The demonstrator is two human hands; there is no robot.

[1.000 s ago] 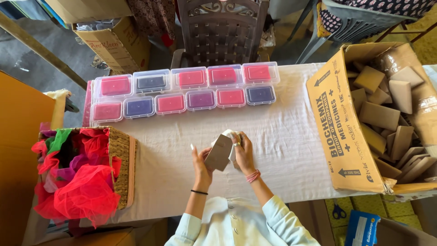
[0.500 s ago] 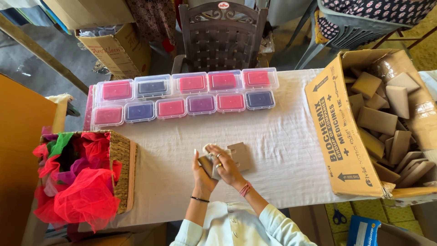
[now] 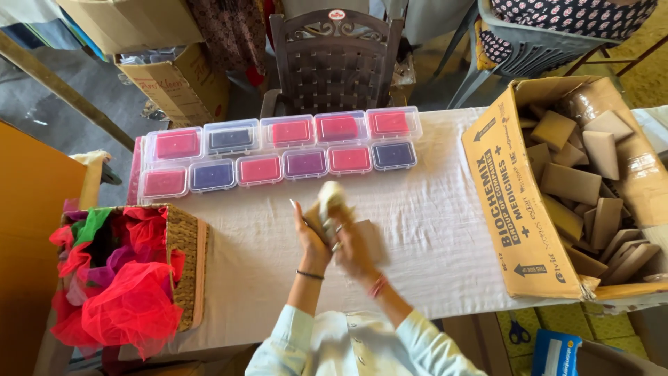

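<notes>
My two hands meet over the middle of the white-clothed table. My left hand and my right hand are pressed together around a pale cream item that sticks up between them. It is motion-blurred and its kind is unclear. A small flat brown cardboard box lies under and beside my right hand's fingers. My left wrist wears a thin dark band, my right wrist a pink one.
Two rows of clear plastic boxes with pink and purple contents line the far side. A wicker basket of red netting stands at the left. A large open carton of small brown boxes stands at the right. A dark chair is behind the table.
The small brown box was held upright, then lowered flat to the cloth. Now the pale item rises between my hands.
</notes>
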